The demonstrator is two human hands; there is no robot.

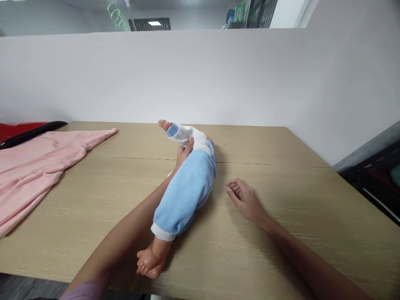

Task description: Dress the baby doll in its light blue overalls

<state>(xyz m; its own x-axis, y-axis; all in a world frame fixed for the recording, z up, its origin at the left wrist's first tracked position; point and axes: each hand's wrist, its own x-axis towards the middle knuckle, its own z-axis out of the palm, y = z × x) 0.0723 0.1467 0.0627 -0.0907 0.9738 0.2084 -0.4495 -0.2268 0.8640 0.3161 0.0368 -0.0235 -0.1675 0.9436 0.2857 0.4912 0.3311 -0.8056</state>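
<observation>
A baby doll (184,191) in light blue and white fleece clothes lies along the middle of the wooden table (281,233), bare feet toward me at the near edge. My left hand (183,153) reaches along the doll's left side and grips its raised white sleeve near the blue cuff, where a small doll hand sticks up. My right hand (242,198) rests on the table just right of the doll, fingers loosely curled, holding nothing and not touching the doll.
A pink garment (37,162) lies spread over the table's left part. A black and red object (21,131) sits beyond it at the far left. A white partition wall (200,75) stands behind the table. Dark furniture (375,175) is at the right.
</observation>
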